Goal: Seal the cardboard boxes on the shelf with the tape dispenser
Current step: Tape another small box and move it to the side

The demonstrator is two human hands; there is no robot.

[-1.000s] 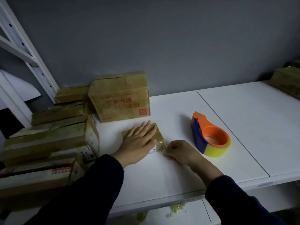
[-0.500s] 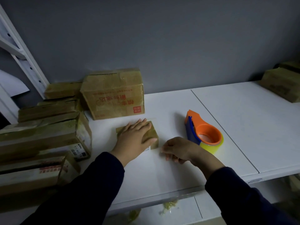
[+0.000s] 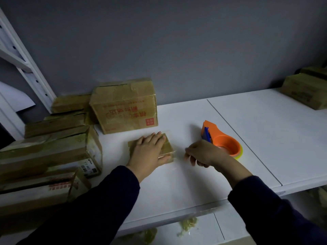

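Holding: left hand (image 3: 150, 152) flat on box (image 3: 168, 147), fingers together.
Right hand (image 3: 200, 154): I guess pinching tape (image 3: 177, 156).
Risk: slack wrinkles it beside fingertips.

A storeroom for packing boxes
Brown cardboard boxes (image 3: 53, 151) sit in piles on a white shelf (image 3: 265, 138) with a metal post (image 3: 30, 71). An orange tape dispenser (image 3: 223, 144) lies there, and the wall (image 3: 177, 50) is plain grey.

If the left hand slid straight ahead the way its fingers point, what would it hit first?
Probably the large red-printed box behind the small box the left hand presses; a strip of bare shelf lies between.
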